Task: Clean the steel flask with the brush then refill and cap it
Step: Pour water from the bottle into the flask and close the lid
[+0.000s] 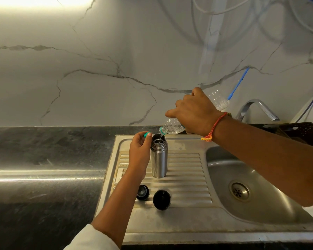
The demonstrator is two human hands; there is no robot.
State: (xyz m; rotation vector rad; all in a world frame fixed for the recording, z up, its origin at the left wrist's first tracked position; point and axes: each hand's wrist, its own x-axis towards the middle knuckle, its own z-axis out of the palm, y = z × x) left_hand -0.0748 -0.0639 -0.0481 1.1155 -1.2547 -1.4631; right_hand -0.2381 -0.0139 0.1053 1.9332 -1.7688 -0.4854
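The steel flask stands upright and uncapped on the ribbed draining board. My right hand grips a clear plastic water bottle tipped neck-down over the flask's mouth, and a thin stream of water runs in. My left hand rests against the flask's left side and pinches a small teal bottle cap between thumb and finger. Two black flask cap parts lie on the board in front: a small inner stopper and a larger outer cap. No brush is in view.
The sink basin with its drain lies to the right, under my right forearm. A chrome tap stands behind it, with a dark basket at the far right. A dark stone counter spreads to the left.
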